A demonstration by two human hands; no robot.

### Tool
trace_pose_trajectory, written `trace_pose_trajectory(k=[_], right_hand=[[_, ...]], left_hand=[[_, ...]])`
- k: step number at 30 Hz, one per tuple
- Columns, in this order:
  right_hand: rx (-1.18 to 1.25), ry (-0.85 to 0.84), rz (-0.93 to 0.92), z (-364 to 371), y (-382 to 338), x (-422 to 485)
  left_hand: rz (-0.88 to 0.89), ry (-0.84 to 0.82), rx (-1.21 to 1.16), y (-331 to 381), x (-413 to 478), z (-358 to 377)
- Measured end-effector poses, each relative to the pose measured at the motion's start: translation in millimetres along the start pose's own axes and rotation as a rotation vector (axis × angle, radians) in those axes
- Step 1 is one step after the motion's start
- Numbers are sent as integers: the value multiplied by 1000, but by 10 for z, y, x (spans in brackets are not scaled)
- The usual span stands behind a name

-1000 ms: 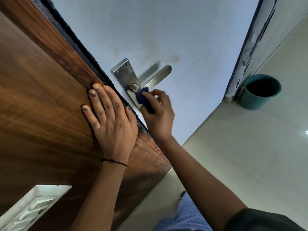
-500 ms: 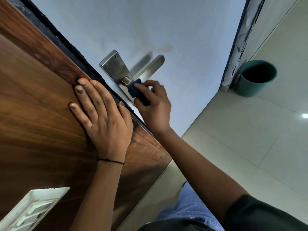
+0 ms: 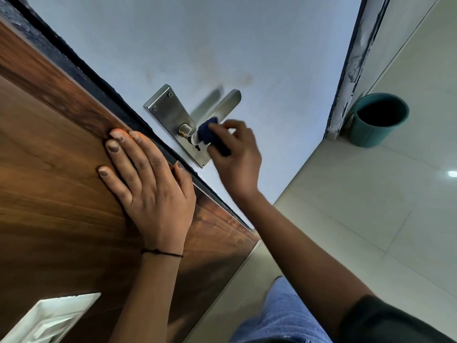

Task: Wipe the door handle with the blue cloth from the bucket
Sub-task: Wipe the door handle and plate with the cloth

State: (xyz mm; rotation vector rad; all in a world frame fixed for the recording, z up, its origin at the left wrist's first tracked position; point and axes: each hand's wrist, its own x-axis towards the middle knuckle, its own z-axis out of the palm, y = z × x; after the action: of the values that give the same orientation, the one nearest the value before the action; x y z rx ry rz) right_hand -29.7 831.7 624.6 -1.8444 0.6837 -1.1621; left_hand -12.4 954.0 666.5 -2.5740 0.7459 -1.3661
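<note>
Leaning flat on the brown wooden panel, left hand has fingers spread, holding nothing. Teal bucket stands on the floor by the door's far edge. Right hand pinches the blue cloth against the door handle near its pivot.

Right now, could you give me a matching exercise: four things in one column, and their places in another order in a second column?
Things:
1. blue cloth
2. left hand
3. bucket
4. lever

Places:
A. on the floor by the door frame
B. held in the right hand at the handle's base
C. flat on the brown wood panel
D. sticking out from the metal plate

Pairs: 1-B, 2-C, 3-A, 4-D
</note>
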Motion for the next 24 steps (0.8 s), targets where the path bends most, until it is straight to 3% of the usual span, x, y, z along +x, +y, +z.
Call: trace_pose_trajectory(k=[5, 11, 17, 24], right_hand=[[7, 101, 167, -128, 202, 492], [-20, -59, -88, 10, -32, -121], [-214, -116, -385, -68, -120, 16], [-383, -92, -264, -265, 8, 610]], left_hand=[[-16, 9, 0, 7, 6, 5], [7, 21, 43, 1, 2, 24], [-12, 81, 27, -6, -4, 65], [-38, 139, -25, 12, 1, 113]])
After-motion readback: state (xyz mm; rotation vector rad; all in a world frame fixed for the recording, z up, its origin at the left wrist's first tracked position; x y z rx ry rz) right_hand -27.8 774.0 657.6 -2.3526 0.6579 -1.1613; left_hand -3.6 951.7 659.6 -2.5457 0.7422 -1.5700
